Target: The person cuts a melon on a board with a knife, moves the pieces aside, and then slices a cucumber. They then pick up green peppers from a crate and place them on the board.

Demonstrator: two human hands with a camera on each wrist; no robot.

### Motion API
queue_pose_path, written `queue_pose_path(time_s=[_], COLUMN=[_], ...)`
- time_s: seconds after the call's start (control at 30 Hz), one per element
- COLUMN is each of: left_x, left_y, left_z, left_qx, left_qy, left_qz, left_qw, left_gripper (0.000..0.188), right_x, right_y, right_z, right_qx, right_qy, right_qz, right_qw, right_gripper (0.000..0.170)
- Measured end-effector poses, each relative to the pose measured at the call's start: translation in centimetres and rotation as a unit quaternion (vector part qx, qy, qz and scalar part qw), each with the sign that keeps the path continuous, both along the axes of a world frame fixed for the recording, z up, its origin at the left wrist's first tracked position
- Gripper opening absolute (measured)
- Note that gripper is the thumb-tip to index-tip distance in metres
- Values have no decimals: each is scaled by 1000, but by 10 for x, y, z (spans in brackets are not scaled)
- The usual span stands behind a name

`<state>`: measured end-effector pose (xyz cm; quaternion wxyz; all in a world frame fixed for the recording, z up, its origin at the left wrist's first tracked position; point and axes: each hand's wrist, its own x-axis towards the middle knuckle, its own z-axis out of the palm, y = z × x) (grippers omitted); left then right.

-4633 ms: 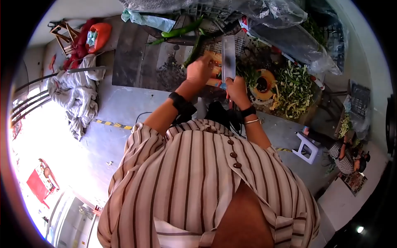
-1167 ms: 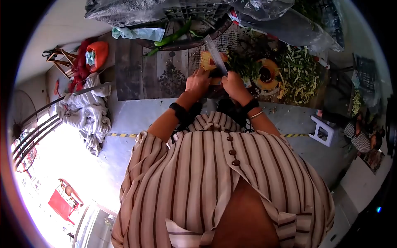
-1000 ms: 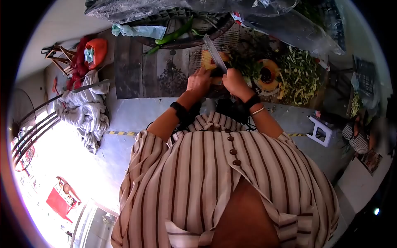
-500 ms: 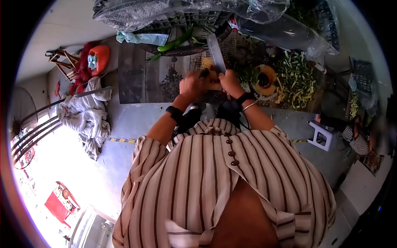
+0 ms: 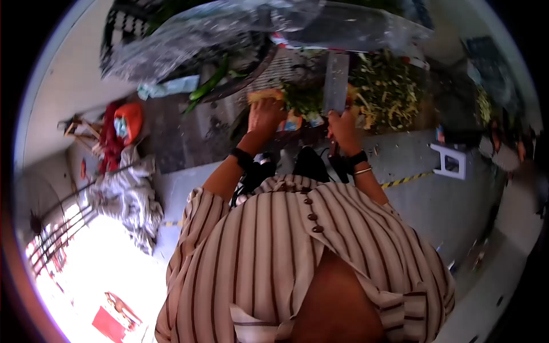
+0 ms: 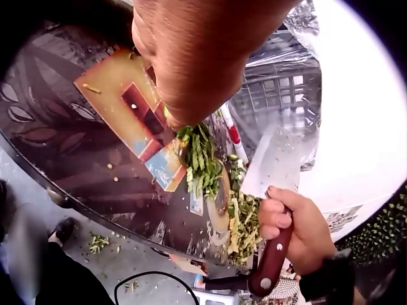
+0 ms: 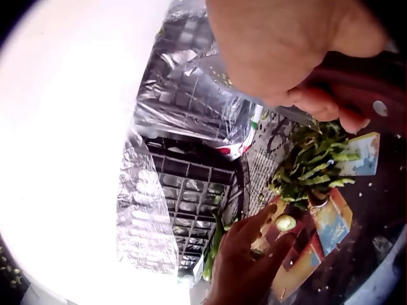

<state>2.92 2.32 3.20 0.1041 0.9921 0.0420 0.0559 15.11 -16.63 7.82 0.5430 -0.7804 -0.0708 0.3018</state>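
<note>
In the head view my right hand (image 5: 344, 130) grips a cleaver (image 5: 336, 83) by its dark red handle (image 6: 271, 257), the broad blade pointing away from me. The blade stands raised, apart from the left hand. My left hand (image 5: 266, 119) rests over a printed orange-and-red board (image 6: 114, 89), its fingers round a long green vegetable (image 5: 237, 124). A pale round cut end (image 7: 285, 222) shows between finger and thumb in the right wrist view. Beside it lies a heap of chopped green strips (image 6: 202, 162); paler yellow-green strips (image 5: 392, 94) are piled farther right.
A crate (image 7: 191, 190) under clear plastic (image 5: 223, 37) stands at the table's far side. Whole green peppers (image 5: 210, 83) lie by a round dark tray rim (image 5: 260, 71). A white stool (image 5: 449, 161) stands on the floor to the right, near another person.
The cleaver has swung to the right, away from the left hand, and its blade is straighter. The left hand stays at the board with the vegetable. The head view has shifted.
</note>
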Motion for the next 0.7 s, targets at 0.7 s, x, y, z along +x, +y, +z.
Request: queue_pose_path(time_s=[0.7], left_x=[40], left_y=[10], left_z=[34], left_qx=[-188], left_qy=[-66], left_qz=[80], left_qw=[977], left_gripper=[50], right_x=[19], right_y=[-100], right_z=[-32], right_qx=[-40], right_qy=[32], right_qz=[-148], right_qw=[988], right_gripper=[26])
